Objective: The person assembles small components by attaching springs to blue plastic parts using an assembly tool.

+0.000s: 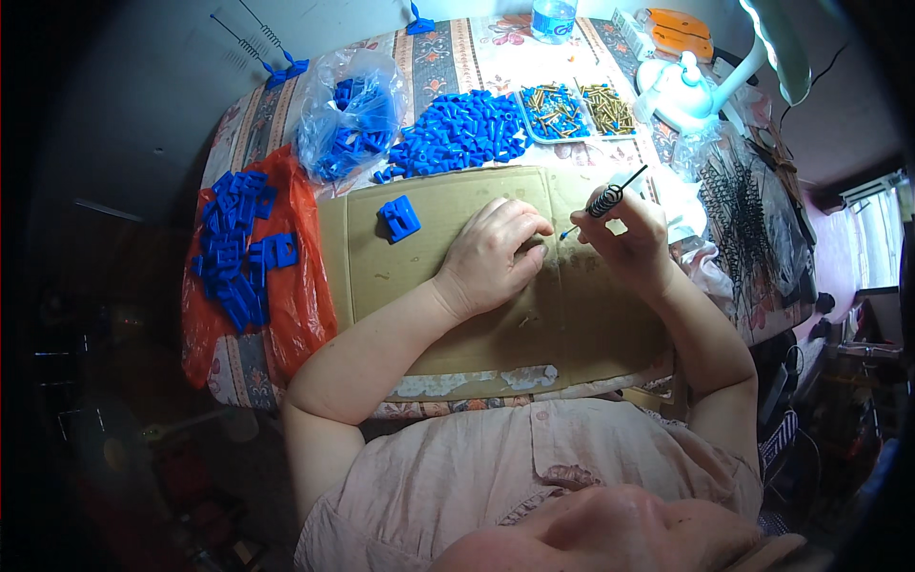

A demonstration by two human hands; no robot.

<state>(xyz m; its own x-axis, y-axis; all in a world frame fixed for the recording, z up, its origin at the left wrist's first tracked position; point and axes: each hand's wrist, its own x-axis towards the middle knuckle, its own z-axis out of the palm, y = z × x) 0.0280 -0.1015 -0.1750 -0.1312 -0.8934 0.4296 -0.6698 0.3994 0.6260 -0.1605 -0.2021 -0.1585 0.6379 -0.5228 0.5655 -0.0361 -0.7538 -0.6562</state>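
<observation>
- The flat brown cardboard sheet (448, 315) lies nearest the person, right at the table's front edge. It gives a plain, smooth place to work, so small bits are easy to see.
- The left hand (491, 257) rests on the cardboard with its fingers curled together. It looks pinched on something tiny near the tip of the wire, but I cannot tell what.
- The right hand (629, 243) is closed on a thin black wire with a coiled spring in the middle (608, 198). The wire is held up off the cardboard and tilted, with a little blue tip pointing at the left hand, so the two hands can meet.
- One blue plastic block (400, 217) sits alone on the cardboard, just left of the left hand.
- The orange plastic bag (300, 315) lies flat on the left with a heap of blue plastic brackets (236, 250) on it, so they stay together.
- A bunch of black wires (734, 229) lies at the right, near the right hand.
- Farther back is a pile of small blue plastic tubes (457, 133), a clear plastic bag of blue parts (348, 114), and a clear tray of small brass pieces (577, 110), each kind kept apart.
- A white desk lamp (686, 91) stands at the far right and leans over the table (457, 57).
</observation>
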